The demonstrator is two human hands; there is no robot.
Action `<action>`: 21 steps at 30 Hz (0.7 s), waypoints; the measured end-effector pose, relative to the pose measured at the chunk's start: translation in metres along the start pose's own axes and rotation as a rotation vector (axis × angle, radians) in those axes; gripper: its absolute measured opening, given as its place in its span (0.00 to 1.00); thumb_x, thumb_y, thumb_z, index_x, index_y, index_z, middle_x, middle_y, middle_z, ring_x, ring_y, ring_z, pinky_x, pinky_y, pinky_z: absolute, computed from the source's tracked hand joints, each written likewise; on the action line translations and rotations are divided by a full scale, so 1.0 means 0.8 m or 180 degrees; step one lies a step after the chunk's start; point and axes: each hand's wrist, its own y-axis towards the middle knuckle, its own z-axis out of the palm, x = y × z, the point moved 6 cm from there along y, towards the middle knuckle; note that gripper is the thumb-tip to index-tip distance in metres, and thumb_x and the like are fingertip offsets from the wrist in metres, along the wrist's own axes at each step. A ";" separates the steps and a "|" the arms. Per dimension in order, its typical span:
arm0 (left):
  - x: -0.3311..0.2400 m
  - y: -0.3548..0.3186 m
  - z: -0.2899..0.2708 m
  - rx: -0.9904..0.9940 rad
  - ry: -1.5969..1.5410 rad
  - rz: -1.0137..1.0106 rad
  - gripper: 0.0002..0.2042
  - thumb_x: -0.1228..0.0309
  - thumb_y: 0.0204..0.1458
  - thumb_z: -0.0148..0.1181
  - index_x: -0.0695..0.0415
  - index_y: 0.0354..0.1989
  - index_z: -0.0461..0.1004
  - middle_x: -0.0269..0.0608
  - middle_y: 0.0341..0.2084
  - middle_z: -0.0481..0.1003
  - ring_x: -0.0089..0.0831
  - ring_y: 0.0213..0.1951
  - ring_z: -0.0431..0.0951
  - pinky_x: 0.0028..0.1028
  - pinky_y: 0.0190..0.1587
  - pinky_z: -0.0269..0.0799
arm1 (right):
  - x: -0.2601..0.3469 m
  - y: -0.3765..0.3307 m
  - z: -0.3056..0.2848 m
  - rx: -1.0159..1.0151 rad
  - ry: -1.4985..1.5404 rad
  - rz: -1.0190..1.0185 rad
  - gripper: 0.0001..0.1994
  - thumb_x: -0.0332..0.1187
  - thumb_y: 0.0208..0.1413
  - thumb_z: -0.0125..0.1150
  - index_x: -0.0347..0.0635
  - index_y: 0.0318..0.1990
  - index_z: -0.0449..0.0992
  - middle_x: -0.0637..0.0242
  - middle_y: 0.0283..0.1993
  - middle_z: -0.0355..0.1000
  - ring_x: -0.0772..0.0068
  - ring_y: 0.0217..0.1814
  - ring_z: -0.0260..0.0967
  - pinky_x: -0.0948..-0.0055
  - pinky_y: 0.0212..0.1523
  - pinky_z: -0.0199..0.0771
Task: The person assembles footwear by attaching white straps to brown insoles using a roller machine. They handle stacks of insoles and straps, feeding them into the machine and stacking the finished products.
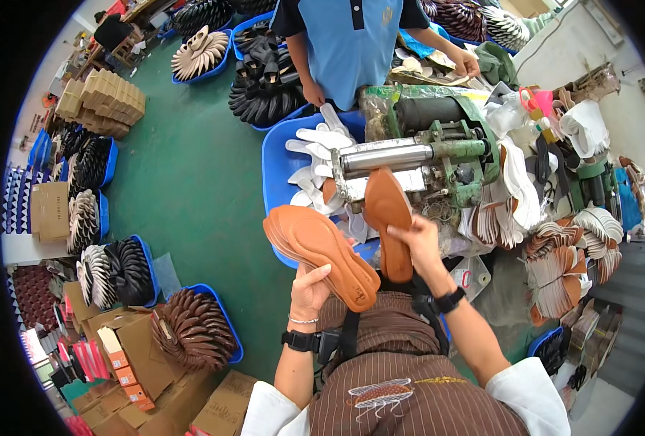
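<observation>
- Left hand grips a stack of tan insoles from underneath, fingers curled on the stack's near end.
- Stack's long axis runs diagonally: heel end low by the hand, toe end pointing up-left, away from the person. Held in the air above the lap.
- Right hand pinches a single brown insole at its lower half, thumb on its face.
- The single insole stands nearly upright in view, long axis near vertical, rounded tip pointing away toward the metal roller, tip just at the roller's underside.
- Roller belongs to a green machine straight ahead of the person.
- Blue tub left of the machine holds white insoles.
- Another person in a blue shirt stands behind the tub.
- Right of the machine: fanned piles of tan and white soles.
- Green floor to the left, with blue tubs of dark soles and cardboard boxes.
</observation>
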 end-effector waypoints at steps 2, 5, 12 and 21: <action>0.001 -0.003 -0.001 0.0071 0.0182 -0.0086 0.33 0.75 0.48 0.59 0.65 0.64 0.55 0.54 0.57 0.66 0.49 0.59 0.67 0.47 0.63 0.63 | 0.035 0.014 0.016 0.0316 0.0986 -0.0080 0.11 0.21 0.51 0.65 0.34 0.43 0.77 0.63 0.42 0.77 0.76 0.41 0.75 0.73 0.46 0.76; 0.008 -0.011 -0.016 -0.0040 0.0335 -0.0136 0.31 0.76 0.48 0.59 0.66 0.62 0.56 0.53 0.55 0.67 0.47 0.57 0.69 0.45 0.61 0.65 | 0.041 -0.013 0.028 0.0385 0.1003 0.0072 0.16 0.21 0.53 0.64 0.31 0.50 0.73 0.61 0.47 0.76 0.74 0.44 0.75 0.72 0.49 0.76; 0.025 -0.009 -0.025 -0.0473 0.0752 -0.0196 0.25 0.80 0.49 0.62 0.64 0.57 0.63 0.45 0.51 0.71 0.35 0.50 0.75 0.35 0.54 0.73 | 0.015 0.006 0.027 0.0141 0.0895 0.0665 0.10 0.27 0.59 0.60 0.33 0.46 0.73 0.65 0.42 0.77 0.75 0.38 0.75 0.72 0.38 0.78; 0.016 -0.003 -0.013 -0.0616 0.1460 0.0168 0.23 0.77 0.52 0.63 0.64 0.56 0.64 0.40 0.49 0.71 0.29 0.51 0.72 0.29 0.56 0.67 | 0.001 -0.017 0.019 0.0053 0.0937 0.0347 0.12 0.31 0.61 0.57 0.36 0.50 0.71 0.64 0.42 0.76 0.77 0.42 0.75 0.74 0.43 0.77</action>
